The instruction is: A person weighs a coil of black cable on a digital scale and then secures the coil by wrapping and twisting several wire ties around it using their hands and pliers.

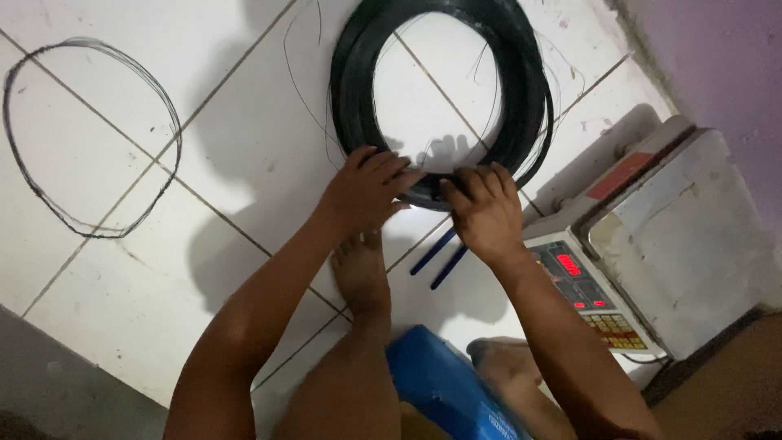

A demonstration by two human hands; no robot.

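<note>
Hands, left (364, 189) and right (486, 210), were closed on wire coil's (444, 90) near edge; looked heavy, springy; gripping bundled strands seemed best.

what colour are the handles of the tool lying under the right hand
Dark blue handles, seen in the head view.

**White tiled floor and what lies on it**

The tiled floor (228, 163) carries a thick black wire coil (358, 73) at the far middle and a thin wire loop (90, 138) far left. A weighing scale (652, 244) sits on the right. Two blue tool handles (440, 257) lie near the coil, with a blue stool (444, 383) nearest.
</note>
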